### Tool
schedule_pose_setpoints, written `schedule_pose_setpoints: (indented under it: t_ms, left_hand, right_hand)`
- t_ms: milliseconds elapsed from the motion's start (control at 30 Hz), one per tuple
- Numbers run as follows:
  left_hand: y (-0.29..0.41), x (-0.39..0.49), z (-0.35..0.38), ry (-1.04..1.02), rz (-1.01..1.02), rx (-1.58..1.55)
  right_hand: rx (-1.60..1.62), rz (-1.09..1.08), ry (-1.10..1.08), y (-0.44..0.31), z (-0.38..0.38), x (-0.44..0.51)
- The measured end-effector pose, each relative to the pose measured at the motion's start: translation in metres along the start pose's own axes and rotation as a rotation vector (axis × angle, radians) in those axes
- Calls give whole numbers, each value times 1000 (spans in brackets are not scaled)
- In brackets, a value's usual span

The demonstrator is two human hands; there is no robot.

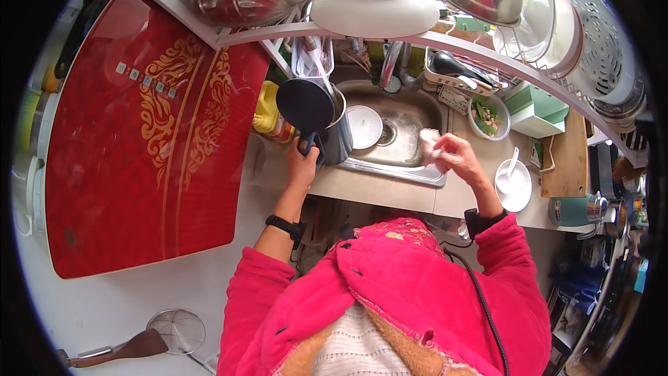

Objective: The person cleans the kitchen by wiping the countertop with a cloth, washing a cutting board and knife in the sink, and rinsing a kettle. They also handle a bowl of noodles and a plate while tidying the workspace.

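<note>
My left hand (303, 162) grips the handle of a dark kettle (338, 138) at the left end of the steel sink (412, 109). The kettle's round dark lid (305, 106) stands flipped open. A pale tube-like length (319, 65) runs down to the kettle's mouth; whether it is a hose or a spout is unclear. Over the sink's right edge, my right hand (456, 155) pinches a small pale, blurred item (430, 145) that I cannot identify. A white plate (364, 126) lies in the sink, beside the drain (387, 133).
Right of the sink stand a bowl with green leaves (488, 117), a white dish with spoon (514, 193) and a wooden board (563, 162). A yellow jug (267, 109) is left of the kettle. Above runs a rack (292, 30) with bowls. A red patterned panel (115, 167) fills the left.
</note>
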State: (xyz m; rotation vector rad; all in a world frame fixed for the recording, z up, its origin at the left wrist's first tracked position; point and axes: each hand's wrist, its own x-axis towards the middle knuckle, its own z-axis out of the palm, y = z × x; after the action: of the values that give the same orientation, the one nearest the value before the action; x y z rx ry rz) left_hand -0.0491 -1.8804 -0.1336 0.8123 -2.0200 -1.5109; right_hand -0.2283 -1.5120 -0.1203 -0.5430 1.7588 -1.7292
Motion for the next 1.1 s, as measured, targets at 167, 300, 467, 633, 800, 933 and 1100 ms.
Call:
schedule_pose_setpoints:
  t_ms: [167,300,467,633,800,933,1100]
  left_hand:
    - [8,0,0,-27,-5,3]
    - [10,0,-3,-8,-10,74]
    - [6,3,-4,-37,-6,48]
    - [6,3,-3,-47,-41,17]
    - [4,1,-4,-54,-36,-9]
    - [0,4,-2,-49,-15,-63]
    - [-7,5,-2,-41,1,-47]
  right_hand:
    - [-4,211,-381,10,91,29]
    - [-4,121,-306,59,197,57]
    - [-1044,-584,-427,125,283,59]
    - [-1133,-639,-271,180,356,84]
    - [-1168,-687,-57,189,352,95]
    - [-1389,-591,-348,176,265,44]
    - [-1509,-408,-249,154,130,-47]
